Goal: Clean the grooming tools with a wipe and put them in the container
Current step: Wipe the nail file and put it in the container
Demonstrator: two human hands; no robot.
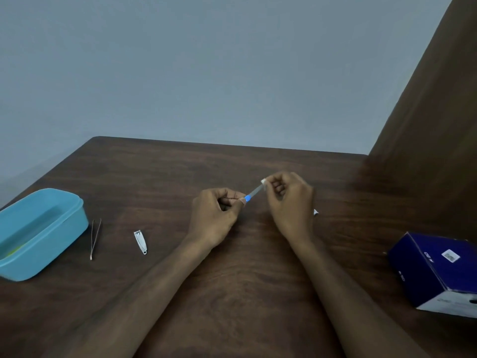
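Wooden table (pixel 232 254); slim grey nail file (pixel 254 193), blue handle, white-wrapped tip.

Setting: plain domestic room, likely a home. Evidence: dark wood-grain surface (pixel 232 267), bare blue-grey wall (pixel 206 73), tall wooden panel (pixel 436 112) at right.

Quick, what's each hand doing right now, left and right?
Left hand: pinches the blue end of the nail file.
Right hand: holds a white wipe at the file's tip.
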